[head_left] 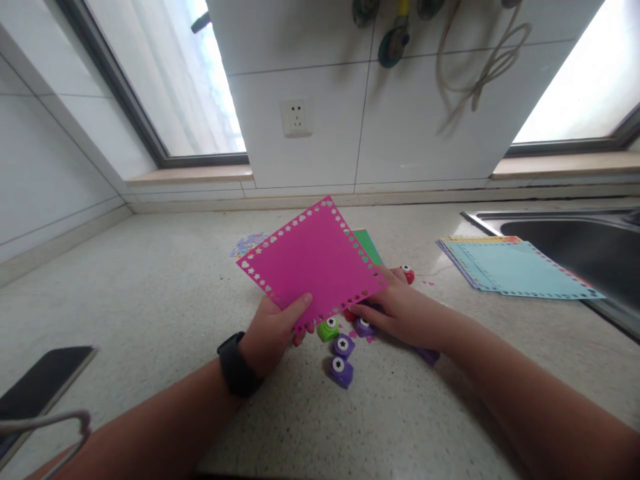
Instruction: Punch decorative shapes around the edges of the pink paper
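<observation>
My left hand (280,323) grips a bright pink sheet of paper (315,267) by its near corner, thumb on top. Star, heart and other small cut-outs line the sheet's edges. The sheet is tilted above the counter. My right hand (395,297) is at the sheet's right corner, over several craft punches; the paper hides most of its fingers, so its hold is unclear. Close below it are a purple punch (365,327) and a green punch (329,329). Two more purple punches, an upper one (343,345) and a lower one (341,371), lie nearer me. A red punch (407,273) shows beyond my right hand.
Green paper (367,245) lies behind the pink sheet, and small paper bits (247,244) are heaped at its left. A stack of punched light-blue sheets (530,267) rests beside the metal sink (575,233). A dark flat device (40,387) and a cable (75,417) are at left.
</observation>
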Available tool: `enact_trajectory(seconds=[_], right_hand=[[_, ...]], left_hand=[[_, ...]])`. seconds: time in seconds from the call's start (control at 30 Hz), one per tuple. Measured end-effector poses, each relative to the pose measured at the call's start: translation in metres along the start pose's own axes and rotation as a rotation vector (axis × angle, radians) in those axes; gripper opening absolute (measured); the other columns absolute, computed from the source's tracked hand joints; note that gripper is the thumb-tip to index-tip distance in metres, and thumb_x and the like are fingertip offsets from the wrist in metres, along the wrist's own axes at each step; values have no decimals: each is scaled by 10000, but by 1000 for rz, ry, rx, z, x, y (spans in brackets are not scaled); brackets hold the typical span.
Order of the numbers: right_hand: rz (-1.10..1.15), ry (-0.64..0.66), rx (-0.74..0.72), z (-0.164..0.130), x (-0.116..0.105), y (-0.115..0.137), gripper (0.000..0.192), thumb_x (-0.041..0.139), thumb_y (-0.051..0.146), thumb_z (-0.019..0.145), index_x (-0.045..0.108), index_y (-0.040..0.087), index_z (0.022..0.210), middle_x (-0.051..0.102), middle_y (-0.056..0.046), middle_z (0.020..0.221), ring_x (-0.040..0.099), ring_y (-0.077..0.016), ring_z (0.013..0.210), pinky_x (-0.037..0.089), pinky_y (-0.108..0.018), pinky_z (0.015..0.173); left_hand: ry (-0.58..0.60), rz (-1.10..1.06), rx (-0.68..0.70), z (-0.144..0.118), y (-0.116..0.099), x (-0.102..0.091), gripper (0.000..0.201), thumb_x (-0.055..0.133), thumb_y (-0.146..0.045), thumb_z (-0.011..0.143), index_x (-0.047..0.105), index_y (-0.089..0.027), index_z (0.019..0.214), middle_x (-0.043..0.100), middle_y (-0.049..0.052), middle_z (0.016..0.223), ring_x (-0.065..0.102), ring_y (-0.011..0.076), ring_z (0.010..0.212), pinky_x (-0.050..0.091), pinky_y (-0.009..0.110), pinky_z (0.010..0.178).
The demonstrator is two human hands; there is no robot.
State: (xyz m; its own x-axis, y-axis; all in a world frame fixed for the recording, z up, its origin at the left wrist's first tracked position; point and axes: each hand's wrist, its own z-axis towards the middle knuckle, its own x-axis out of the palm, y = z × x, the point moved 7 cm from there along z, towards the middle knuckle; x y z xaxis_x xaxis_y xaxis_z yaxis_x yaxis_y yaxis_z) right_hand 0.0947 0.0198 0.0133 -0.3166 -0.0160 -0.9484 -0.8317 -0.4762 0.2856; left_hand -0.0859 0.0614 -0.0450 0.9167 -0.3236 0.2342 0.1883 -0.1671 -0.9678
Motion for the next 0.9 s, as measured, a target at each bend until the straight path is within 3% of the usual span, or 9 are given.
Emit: enact_trajectory(seconds=[0.13,0.33,0.53,0.73,0.9], right_hand=[[8,-33,-25,1,-2,1,274,496,366,1008,741,251,1051,676,-108,1109,533,-305,1078,372,-495,943],[-8,-132,-72,-1,-8,-6,174,554,194,936,712,247,884,696,-69,1000,553,-278,1027,381,-441,897],[7,-274,-3,-7,-24,-19,93,589,193,878,679,215,878,704,-70,905,600,-276,935,386,-459,857],[403,-434,252,-13,-32,-35,250,527,397,968,712,233,932,721,-63,870,637,-240,803,470,-407,744],[643,-450,295,-13,-30,-37,299,548,480,960,721,249,880,702,-51,834,625,-230,785,487,-388,720]], left_hand=[[29,20,-20,-1,-1,2,305,736,-431,808,630,-151,863,567,-48,528,452,65,359,332,157,312],[14,24,-57,-1,-2,2,372,747,-442,771,604,-167,976,584,-53,526,486,80,358,334,155,308],[37,45,-63,-1,-1,3,337,741,-431,779,607,-168,943,592,-50,551,476,68,364,332,151,322],[38,49,-82,-2,-1,3,347,756,-436,774,623,-168,951,613,-37,606,476,58,386,344,160,354],[28,47,-84,-3,-2,4,335,758,-419,767,618,-181,958,610,-43,605,496,66,394,333,155,348]])
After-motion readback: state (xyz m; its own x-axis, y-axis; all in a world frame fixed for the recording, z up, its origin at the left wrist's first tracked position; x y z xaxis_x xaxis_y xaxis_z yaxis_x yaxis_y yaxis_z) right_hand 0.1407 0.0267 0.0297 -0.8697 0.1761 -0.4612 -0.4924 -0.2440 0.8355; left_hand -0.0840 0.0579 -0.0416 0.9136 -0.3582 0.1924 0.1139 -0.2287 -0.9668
